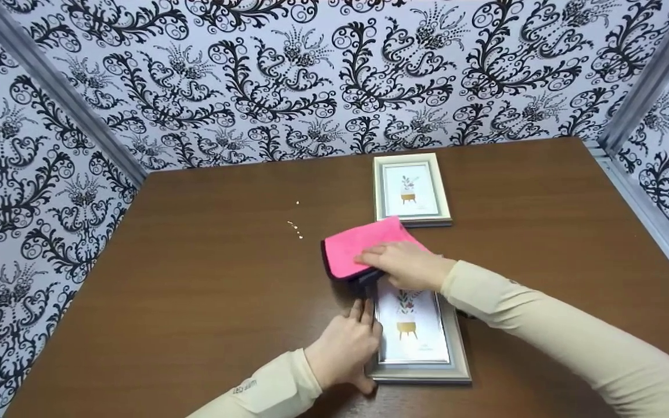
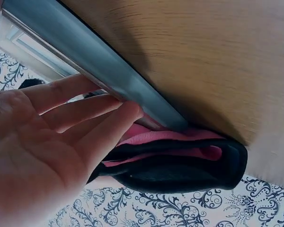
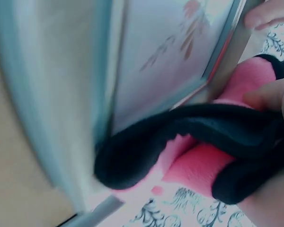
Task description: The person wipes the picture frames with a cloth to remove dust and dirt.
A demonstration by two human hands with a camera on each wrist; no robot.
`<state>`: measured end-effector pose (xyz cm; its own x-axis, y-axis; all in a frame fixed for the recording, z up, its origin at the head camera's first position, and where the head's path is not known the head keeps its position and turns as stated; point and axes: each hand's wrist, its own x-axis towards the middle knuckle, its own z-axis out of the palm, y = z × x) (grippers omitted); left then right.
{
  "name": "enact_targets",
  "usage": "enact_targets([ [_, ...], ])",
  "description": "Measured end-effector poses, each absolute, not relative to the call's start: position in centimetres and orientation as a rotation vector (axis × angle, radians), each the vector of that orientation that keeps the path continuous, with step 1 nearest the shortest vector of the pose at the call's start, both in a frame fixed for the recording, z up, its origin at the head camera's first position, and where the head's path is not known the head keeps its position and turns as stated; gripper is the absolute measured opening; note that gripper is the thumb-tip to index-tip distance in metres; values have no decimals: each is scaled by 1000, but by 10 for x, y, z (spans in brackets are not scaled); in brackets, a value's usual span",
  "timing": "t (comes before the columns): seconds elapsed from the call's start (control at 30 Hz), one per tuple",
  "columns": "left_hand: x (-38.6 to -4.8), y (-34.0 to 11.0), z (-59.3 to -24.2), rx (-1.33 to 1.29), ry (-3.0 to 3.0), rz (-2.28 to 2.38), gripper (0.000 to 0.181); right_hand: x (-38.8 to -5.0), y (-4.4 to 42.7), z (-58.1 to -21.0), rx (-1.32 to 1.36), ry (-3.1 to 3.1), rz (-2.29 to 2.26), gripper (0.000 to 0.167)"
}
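A picture frame [image 1: 459, 354] with a cream border and a plant print lies flat on the brown table near the front. My left hand [image 1: 347, 348] is at its left side, the fairly straight fingers [image 2: 104, 127] touching the frame's edge and the thumb near the lower-left corner. My right hand [image 1: 410, 264] holds a folded pink cloth [image 1: 352, 247] with a dark border over the frame's upper part. In the right wrist view the cloth [image 3: 199, 168] bunches against the frame, its folds hiding part of the print. The frame's top edge is covered in the head view.
A second, similar frame [image 1: 445, 212] lies farther back, just beyond the cloth. Several small pale bits [image 1: 295, 227] are scattered on the table [image 1: 207, 278] to the left. A patterned wall [image 1: 288, 87] stands along the table's back edge.
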<state>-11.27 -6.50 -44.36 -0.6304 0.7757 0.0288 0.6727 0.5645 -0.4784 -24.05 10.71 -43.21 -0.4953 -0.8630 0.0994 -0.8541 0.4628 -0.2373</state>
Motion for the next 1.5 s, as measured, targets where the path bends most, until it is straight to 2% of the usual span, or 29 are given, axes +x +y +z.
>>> enact_targets([
  [0.17,-110,-60,-440,-1219,-2605,710,98,-247,130,-429,-1415,2636,-558,57],
  [0.33,-109,-58,-439,-1228,-2630,732,95,-249,155,-425,-1286,2695,-526,50],
  [0.53,-111,-57,-438,-1243,-2654,761,97,-238,176,-418,-1144,2881,-430,25],
  [0.63,-112,-57,-439,-1253,-2662,745,97,-228,176,-420,-1105,2948,-357,21],
  [0.73,-112,-58,-439,-1255,-2672,731,95,-219,168,-426,-1149,2987,-240,29],
  [0.9,-112,-59,-439,-1254,-2672,708,95,-213,144,-435,-1345,2945,-164,51],
  [0.97,-113,-59,-440,-1263,-2661,669,92,-213,132,-438,-1441,2904,-157,56],
  [1.17,-114,-62,-444,-1287,-2607,528,65,-211,97,-439,-1722,2795,-116,56],
  [1.33,-114,-62,-444,-1279,-2602,518,64,-207,90,-439,-1845,2663,-150,58],
  [1.5,-112,-62,-442,-1267,-2563,606,64,-209,107,-436,-1876,2624,-268,62],
])
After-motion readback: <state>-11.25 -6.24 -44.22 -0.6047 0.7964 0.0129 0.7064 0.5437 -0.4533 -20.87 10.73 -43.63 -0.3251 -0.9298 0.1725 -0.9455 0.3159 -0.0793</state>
